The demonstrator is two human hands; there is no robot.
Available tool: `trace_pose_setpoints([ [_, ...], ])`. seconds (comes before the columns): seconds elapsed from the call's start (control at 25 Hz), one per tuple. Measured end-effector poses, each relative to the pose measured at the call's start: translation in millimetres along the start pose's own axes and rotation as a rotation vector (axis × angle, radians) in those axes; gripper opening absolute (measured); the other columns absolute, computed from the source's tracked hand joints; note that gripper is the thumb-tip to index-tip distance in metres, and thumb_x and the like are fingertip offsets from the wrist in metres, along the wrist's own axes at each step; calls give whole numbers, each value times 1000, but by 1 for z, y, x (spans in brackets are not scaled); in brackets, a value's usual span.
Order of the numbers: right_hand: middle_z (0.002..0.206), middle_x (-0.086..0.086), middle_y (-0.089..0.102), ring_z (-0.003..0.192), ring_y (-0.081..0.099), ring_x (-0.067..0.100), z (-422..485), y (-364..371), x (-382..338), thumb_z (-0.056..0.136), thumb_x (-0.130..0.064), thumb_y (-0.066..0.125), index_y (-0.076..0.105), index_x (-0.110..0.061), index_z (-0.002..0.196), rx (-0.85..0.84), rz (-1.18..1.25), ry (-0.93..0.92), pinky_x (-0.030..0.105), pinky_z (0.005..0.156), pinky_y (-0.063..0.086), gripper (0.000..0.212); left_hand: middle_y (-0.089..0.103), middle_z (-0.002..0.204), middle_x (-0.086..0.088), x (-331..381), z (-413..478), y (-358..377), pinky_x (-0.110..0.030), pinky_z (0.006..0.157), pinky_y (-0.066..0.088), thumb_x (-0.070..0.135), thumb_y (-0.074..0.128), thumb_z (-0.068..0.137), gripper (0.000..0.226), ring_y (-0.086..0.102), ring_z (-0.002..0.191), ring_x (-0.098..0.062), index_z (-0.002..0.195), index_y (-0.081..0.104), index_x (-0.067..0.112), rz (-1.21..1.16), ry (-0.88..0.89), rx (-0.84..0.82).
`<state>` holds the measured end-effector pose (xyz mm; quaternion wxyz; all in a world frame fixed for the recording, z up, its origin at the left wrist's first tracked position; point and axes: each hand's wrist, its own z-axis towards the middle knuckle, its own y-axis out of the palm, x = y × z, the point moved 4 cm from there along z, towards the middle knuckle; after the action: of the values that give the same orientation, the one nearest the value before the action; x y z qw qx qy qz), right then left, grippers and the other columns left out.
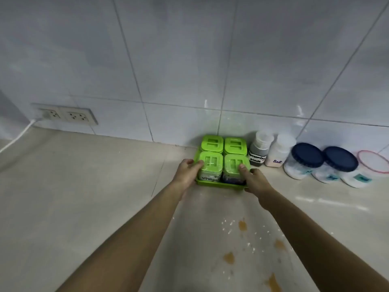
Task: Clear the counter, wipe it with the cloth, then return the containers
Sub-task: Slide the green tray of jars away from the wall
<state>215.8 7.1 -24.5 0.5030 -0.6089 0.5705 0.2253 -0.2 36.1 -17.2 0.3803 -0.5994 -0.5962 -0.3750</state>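
Note:
A green tray (219,183) holding several clear containers with green lids (212,145) stands on the beige counter (84,186) against the tiled wall. My left hand (188,172) grips the tray's left side, thumb on the front-left lid. My right hand (255,179) grips its right front corner, thumb on the front-right lid. To the right stand a seasoning bottle (260,151), a salt bottle (279,153), two jars with dark blue lids (306,160) (339,164) and a pink-rimmed jar (373,165). No cloth is in view.
Orange stains (242,225) and white crumbs (252,247) spot the counter in front of me. A double wall socket (69,116) with a white cable (14,140) sits at the back left. The wall runs close behind the containers.

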Motion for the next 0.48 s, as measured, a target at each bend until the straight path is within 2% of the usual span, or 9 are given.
trace_pose_setpoints([
  [0.08,106,19,59,105,57,35,1,-2,-5,88,-48,57,56,-1,105,29,-2,3,56,98,46,51,59,126,-14,2,1,-1,-43,90,54,27,65,88,52,62,102,-25,130,44,7,29,0,-8],
  [0.2,103,18,59,102,59,33,-1,2,-9,83,-49,65,56,5,106,2,33,24,54,95,49,60,53,129,-13,0,-4,-21,-44,91,54,26,70,84,69,60,109,-29,139,34,5,4,-22,-1],
  [0.28,92,15,58,89,59,29,-12,19,-19,82,-50,65,59,6,96,-43,17,-8,50,92,51,58,56,126,-14,4,-20,-46,-40,81,55,24,70,85,67,62,101,-27,139,36,4,7,6,45],
  [0.36,82,11,57,76,55,22,-29,47,-33,83,-49,64,61,-2,82,-128,0,-59,42,78,51,47,59,124,-18,5,-46,-78,-33,69,56,22,69,85,62,62,90,-24,137,39,3,-43,8,106],
  [0.44,76,5,59,67,55,16,-51,85,-48,84,-48,64,60,-12,77,-215,-27,-137,33,67,46,37,63,113,-19,-3,-78,-120,-25,61,57,20,68,86,56,63,79,-20,133,41,4,-102,12,183],
  [0.48,78,4,62,69,58,17,-63,107,-56,83,-49,64,59,-14,80,-253,-44,-167,32,67,47,35,64,105,-17,-7,-94,-144,-23,62,57,20,67,87,54,63,77,-19,132,43,4,-111,17,230],
])
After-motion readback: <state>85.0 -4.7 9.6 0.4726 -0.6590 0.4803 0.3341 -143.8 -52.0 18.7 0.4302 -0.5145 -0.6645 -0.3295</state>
